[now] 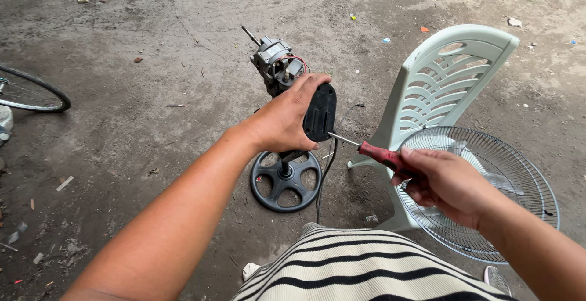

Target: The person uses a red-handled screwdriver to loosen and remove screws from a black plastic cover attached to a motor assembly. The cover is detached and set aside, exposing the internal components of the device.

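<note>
On bare dirt ground (152,81), my left hand (284,118) grips the black cover (320,113); my right hand (448,182) clutches the screwdriver (381,154).

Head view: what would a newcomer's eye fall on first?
At centre, the left hand grips a black oval plastic cover on a stripped fan motor above its round black base. The right hand points a red-handled screwdriver at it. A pale green plastic chair holds a wire fan guard, right.

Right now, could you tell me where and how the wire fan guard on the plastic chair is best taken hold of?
Probably by the outer rim of the fan guard, from its right side. It lies flat on the chair seat with that edge overhanging and clear, while the right hand covers the left part.
</note>
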